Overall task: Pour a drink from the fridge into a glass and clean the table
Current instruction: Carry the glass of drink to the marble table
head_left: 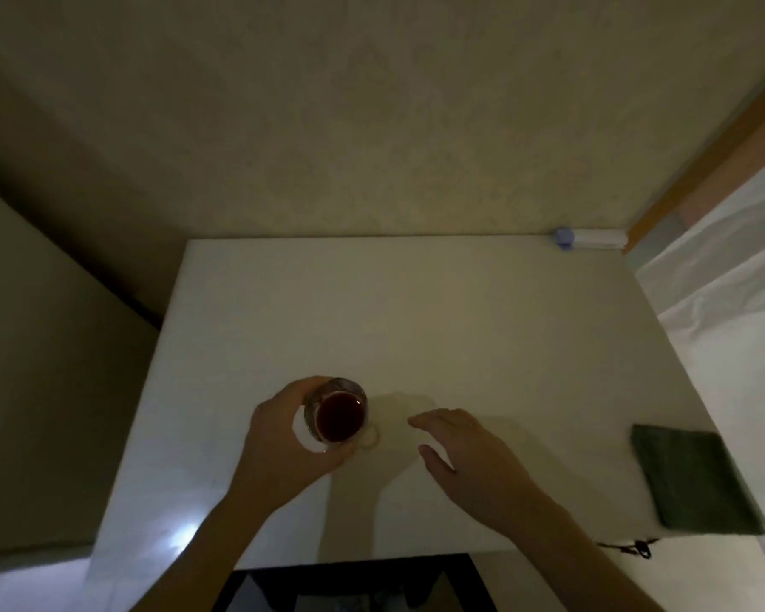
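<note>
White table [460,311], dark red drink [340,416], dark green cloth [694,479]

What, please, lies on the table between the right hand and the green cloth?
Nothing: in the head view, bare table separates the right hand from the cloth.

Glass [339,412]: standing upright near the front left of the white bench [460,311], holding a dark red drink.
Cloth [698,479]: dark green, folded, lying flat at the bench's right front edge.
</note>
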